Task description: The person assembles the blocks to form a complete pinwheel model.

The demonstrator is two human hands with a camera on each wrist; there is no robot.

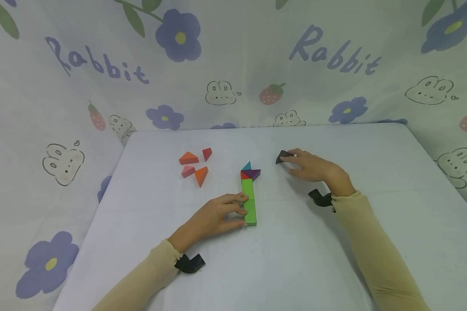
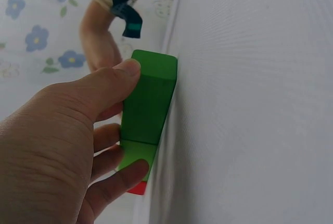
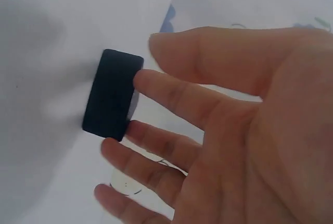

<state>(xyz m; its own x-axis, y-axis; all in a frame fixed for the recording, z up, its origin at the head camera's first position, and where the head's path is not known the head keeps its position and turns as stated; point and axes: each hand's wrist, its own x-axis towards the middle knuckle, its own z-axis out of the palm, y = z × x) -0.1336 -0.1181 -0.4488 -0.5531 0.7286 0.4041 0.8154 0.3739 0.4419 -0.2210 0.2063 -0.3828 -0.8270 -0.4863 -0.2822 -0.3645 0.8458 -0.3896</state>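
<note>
My left hand (image 1: 218,214) lies along the left side of two green blocks (image 1: 251,212) set end to end in a column. Its fingers are extended, and the thumb touches the near end in the left wrist view. Against the column's far end sit a small red block (image 1: 244,175), a purple triangular block (image 1: 254,173) and a blue triangular block (image 1: 247,166). Farther right, fingertips of my right hand (image 1: 315,168) touch a black block (image 1: 282,155). In the right wrist view the thumb stands apart from that black block (image 3: 112,95), and the fingers are fairly straight.
Left of the column are two orange triangular blocks (image 1: 188,158), a pink block (image 1: 187,171) and a red block (image 1: 207,153). Everything lies on a white-covered table (image 1: 148,181). A printed cloth (image 1: 249,65) hangs behind and at the sides.
</note>
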